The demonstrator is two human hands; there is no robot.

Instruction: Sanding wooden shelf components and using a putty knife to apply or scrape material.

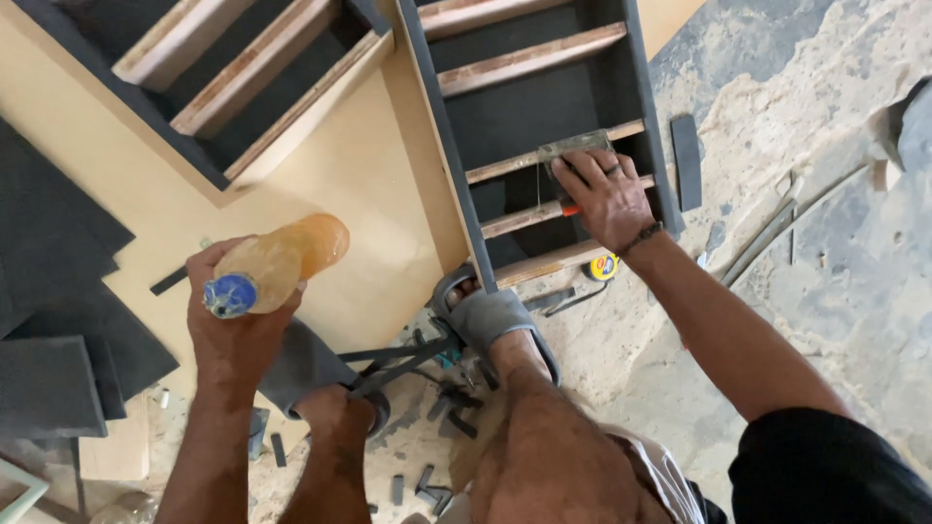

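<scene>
- Knees and bare legs nearest, bottom centre; grey sandal (490,318) braced against near end of dark frame (456,175).
- Left hand (238,320) wrapped round amber bottle (277,264), held up over near-left board (359,194); blue cap (229,295) toward camera, still on.
- Bottle translucent, yellowish fill; no label readable.
- Right hand (607,199) flat on grey pad (575,150), fingers spread, pressing it on a slat (553,155) of the frame, right of centre; something orange under the palm, cannot tell what.
- Progress, judged: frame faced dark grey, slat edges left bare wood; slats far of the hand look seated, the pressed slat in hand, two nearer ones unclear.
- Second frame (233,78) far left, same bare slats.
- Grey sheets (58,320) stacked near left, uncut.
- Grey strip (686,160) loose on floor (825,146), right of frame.
- Yellow round tape measure (603,267) by frame's near right corner.
- Small grey offcuts (427,480) scattered between feet.
</scene>
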